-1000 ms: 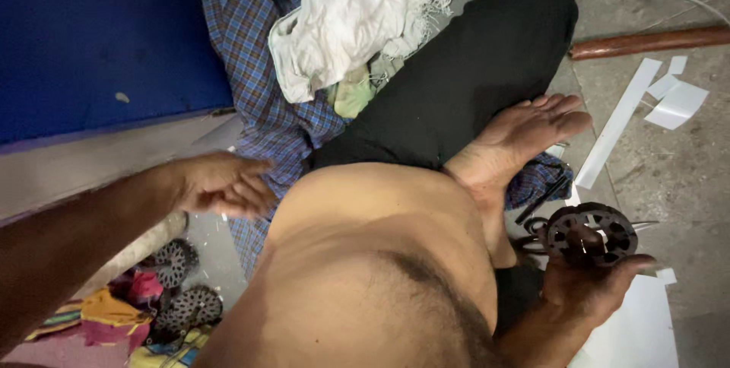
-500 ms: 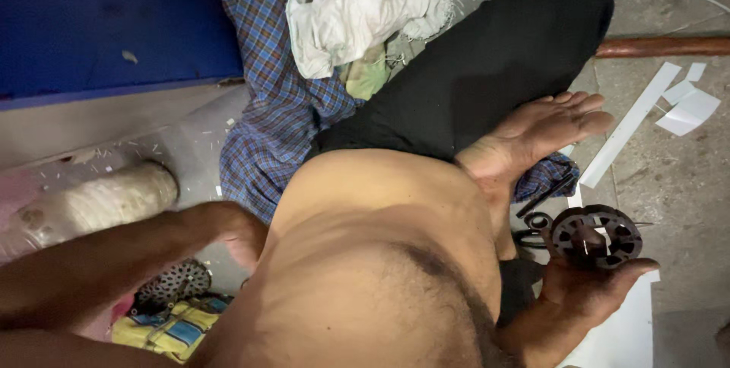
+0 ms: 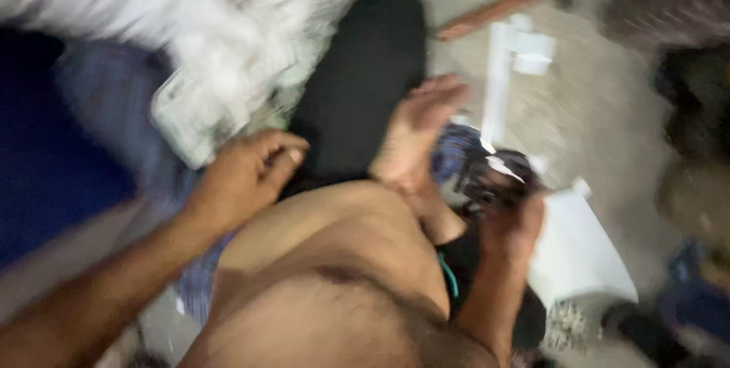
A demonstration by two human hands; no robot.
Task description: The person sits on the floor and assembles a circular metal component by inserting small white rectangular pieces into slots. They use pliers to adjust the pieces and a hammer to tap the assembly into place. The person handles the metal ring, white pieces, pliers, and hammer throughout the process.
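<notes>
The frame is heavily motion-blurred. A bare thigh (image 3: 334, 261) fills the lower middle, with a black trouser leg (image 3: 365, 87) stretching up beyond it and a bare foot (image 3: 414, 136) resting beside that. A heap of white cloth (image 3: 220, 41) lies at upper left over checked blue fabric (image 3: 99, 102). A white sheet (image 3: 578, 254) sits on the floor at right. The left hand (image 3: 243, 174) hovers loosely curled over the cloth's edge (whether it grips anything, I cannot tell). The right hand (image 3: 511, 223) has its fingers wrapped around a dark round metal part (image 3: 494, 178), just right of the foot.
</notes>
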